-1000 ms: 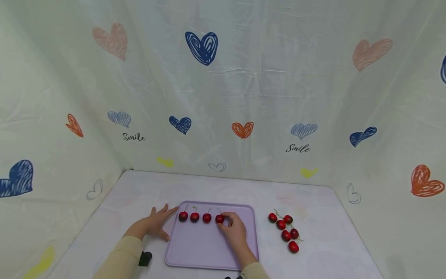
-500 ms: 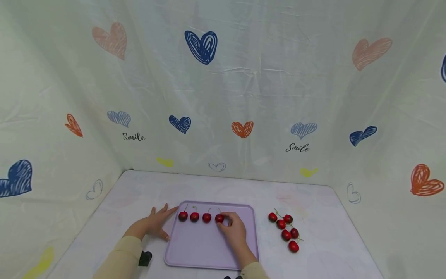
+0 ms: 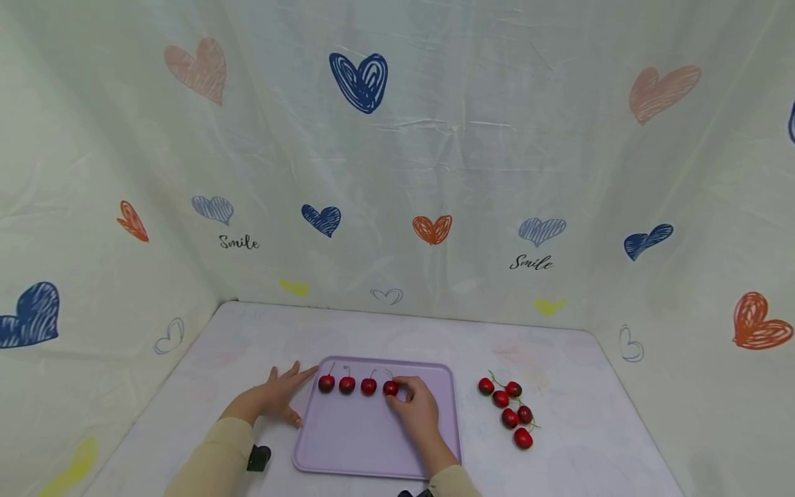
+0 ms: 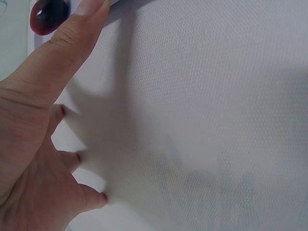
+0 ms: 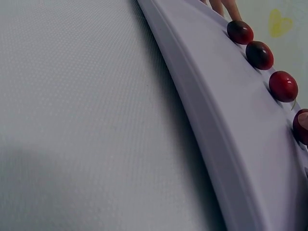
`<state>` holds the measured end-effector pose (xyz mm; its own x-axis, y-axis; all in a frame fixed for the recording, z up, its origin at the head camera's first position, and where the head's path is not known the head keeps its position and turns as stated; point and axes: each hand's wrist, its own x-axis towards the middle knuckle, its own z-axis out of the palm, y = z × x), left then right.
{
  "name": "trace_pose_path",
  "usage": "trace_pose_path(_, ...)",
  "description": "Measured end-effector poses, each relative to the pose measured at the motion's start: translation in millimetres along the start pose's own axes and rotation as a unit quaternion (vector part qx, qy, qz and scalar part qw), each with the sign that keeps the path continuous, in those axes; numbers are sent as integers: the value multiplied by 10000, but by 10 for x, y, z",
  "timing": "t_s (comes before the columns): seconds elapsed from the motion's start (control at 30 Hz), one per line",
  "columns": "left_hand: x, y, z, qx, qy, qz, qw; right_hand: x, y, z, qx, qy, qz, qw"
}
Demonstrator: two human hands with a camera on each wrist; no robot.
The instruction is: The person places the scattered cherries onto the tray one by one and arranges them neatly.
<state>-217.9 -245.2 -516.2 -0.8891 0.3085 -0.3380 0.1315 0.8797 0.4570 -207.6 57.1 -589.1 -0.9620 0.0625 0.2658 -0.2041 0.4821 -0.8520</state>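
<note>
A purple tray (image 3: 366, 442) lies on the table with a row of cherries along its far side. My right hand (image 3: 422, 414) pinches the rightmost cherry (image 3: 390, 388) of that row between thumb and finger, on the tray. To its left sit three more cherries, among them a dark red one (image 3: 326, 383), stems pointing away. Fingers spread, my left hand (image 3: 273, 397) rests at the tray's left edge, holding nothing. In the left wrist view its thumb (image 4: 62, 53) reaches the tray edge near a cherry (image 4: 48, 15). Only a fingertip of the right hand shows in the right wrist view.
Right of the tray, several loose cherries (image 3: 510, 418) with stems lie on the white table (image 3: 577, 400). A small black object (image 3: 258, 458) is beside the left sleeve. A curtain (image 3: 397, 172) printed with hearts hangs behind and at both sides.
</note>
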Motion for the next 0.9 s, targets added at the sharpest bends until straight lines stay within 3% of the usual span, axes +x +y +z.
trace_pose_path(0.2, 2, 2, 1, -34, -10, -20, 10000, -6, 34, 27, -41, 301, -589, 9978)
trace_pose_path(0.43, -8, 14, -9, -54, -10, 22, 10000, 10, -1, -1, 15, 12, -54, 10000)
trace_pose_path(0.9, -11, 26, -20, -34, -8, 77, 10000, 15, -18, -15, -30, -103, 164, 9998)
